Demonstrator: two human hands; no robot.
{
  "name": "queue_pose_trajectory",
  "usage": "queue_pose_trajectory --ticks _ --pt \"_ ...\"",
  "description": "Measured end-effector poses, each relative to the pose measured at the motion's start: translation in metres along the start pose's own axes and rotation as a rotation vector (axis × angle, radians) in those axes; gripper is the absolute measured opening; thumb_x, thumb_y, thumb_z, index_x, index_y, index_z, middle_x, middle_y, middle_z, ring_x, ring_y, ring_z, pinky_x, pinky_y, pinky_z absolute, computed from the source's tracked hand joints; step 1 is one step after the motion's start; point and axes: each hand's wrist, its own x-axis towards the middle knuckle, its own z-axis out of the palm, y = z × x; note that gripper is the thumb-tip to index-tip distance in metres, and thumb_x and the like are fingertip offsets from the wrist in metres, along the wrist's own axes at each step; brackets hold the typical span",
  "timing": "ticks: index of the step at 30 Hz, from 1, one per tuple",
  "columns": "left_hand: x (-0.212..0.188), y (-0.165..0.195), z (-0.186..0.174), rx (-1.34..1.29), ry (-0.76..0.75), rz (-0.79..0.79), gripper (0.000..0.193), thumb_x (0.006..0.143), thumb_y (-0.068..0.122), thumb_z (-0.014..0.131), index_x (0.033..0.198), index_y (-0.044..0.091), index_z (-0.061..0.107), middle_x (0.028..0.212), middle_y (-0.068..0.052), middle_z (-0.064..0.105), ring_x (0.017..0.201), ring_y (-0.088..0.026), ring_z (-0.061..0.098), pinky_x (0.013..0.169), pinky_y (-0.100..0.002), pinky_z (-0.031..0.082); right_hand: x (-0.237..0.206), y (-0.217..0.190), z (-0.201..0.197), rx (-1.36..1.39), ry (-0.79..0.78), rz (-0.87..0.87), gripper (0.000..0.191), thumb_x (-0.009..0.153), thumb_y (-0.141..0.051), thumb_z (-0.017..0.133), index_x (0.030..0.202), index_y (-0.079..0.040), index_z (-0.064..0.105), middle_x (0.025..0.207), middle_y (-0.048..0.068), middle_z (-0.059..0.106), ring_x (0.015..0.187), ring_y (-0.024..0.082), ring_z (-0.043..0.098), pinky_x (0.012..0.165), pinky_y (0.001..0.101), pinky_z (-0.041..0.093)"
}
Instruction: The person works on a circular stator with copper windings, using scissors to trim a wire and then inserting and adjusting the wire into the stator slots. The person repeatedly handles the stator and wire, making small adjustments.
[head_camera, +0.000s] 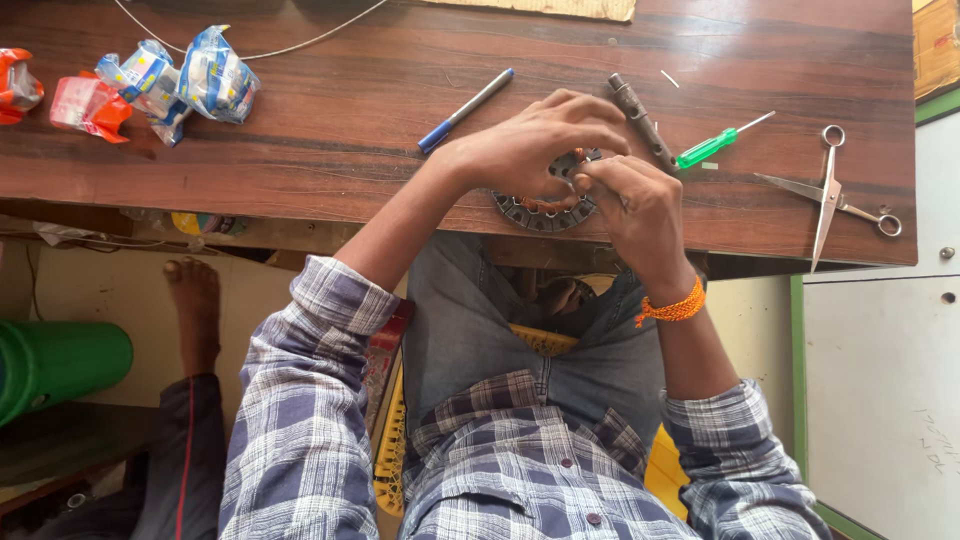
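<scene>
Seen from the head camera, looking down, a person in a plaid shirt sat at a dark wooden table (330, 130) with both hands over a round, slotted metal motor stator (540, 210) lying at the table's near edge. The left hand (530, 150) curled over the stator's top, fingers bent and touching it, hiding most of its upper half. The right hand (640, 215), with an orange thread band at the wrist, pinched narrowly at the stator's right rim, fingertips meeting the left hand's. Only the lower arc of the stator showed beneath the hands. Just behind the hands lay a dark metal rod (642, 122), a green-handled screwdriver (715, 143) beside it, and scissors (830, 195) farther right. A blue pen (465, 110) lay to the left, and crumpled plastic packets (170, 80) sat well apart at the far left. Another person's bare foot (195, 300) showed under the table.
</scene>
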Motion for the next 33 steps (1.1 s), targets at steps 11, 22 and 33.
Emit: queue_pose_trajectory --ticks 11,22,33 --pt "0.003 0.009 -0.006 -0.215 -0.120 -0.231 0.076 0.073 0.016 0.081 0.144 0.020 0.054 0.144 -0.007 0.051 0.124 -0.025 0.060 0.109 -0.042 0.046 -0.005 0.030 -0.028 -0.073 0.154 0.250 0.008 0.110 -0.010 0.069 0.107 -0.006 0.076 0.105 0.008 0.074 0.091 0.017 0.069 0.072 0.0302 0.053" --pt "-0.010 0.006 -0.007 -0.176 0.091 -0.126 0.041 0.092 0.009 0.076 0.132 0.011 0.067 0.126 -0.008 0.068 0.122 -0.029 0.065 0.105 -0.043 0.052 -0.016 0.034 -0.028 -0.291 -0.101 0.143 0.010 0.089 -0.011 0.078 0.098 -0.007 0.077 0.117 0.009 0.071 0.111 0.030 0.057 0.098 0.0438 0.047" --pt "0.024 0.003 -0.003 -0.144 -0.134 -0.041 0.013 0.085 0.016 0.078 0.098 0.013 0.081 0.113 -0.004 0.071 0.116 -0.024 0.064 0.104 -0.042 0.046 -0.009 0.016 -0.024 0.006 -0.056 0.353 0.008 0.099 -0.008 0.072 0.102 -0.001 0.072 0.085 0.008 0.074 0.076 0.013 0.070 0.068 0.0306 0.053"
